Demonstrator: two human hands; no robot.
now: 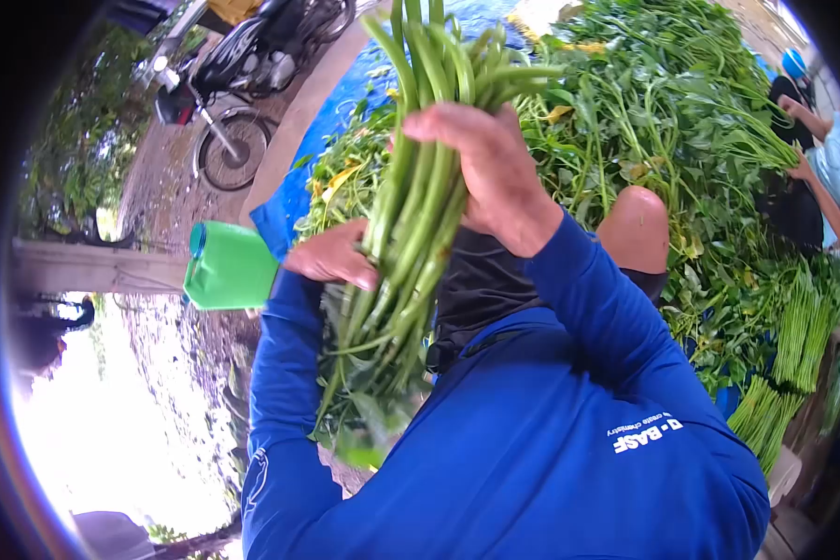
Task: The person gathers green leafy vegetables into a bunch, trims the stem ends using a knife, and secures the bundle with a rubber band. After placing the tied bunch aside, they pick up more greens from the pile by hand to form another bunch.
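A thick bunch of long-stemmed leafy greens (420,210), which looks like water spinach, is held upright at a slant in front of my body. Its cut stem ends point up and away, and its leaves hang down near my left forearm. My right hand (490,163) is wrapped round the upper stems, thumb and fingers closed on them. Lower down, my left hand (331,257) grips the bunch from the left side, its thumb across the front and its other fingers mostly hidden behind the stems.
A large heap of loose greens (625,121) lies on a blue tarp (294,201). Sorted bunches of stems (803,336) lie at the right. Another person (835,159) handles greens at the far right. A green jerrycan (233,266) and a motorcycle (243,84) stand at the left.
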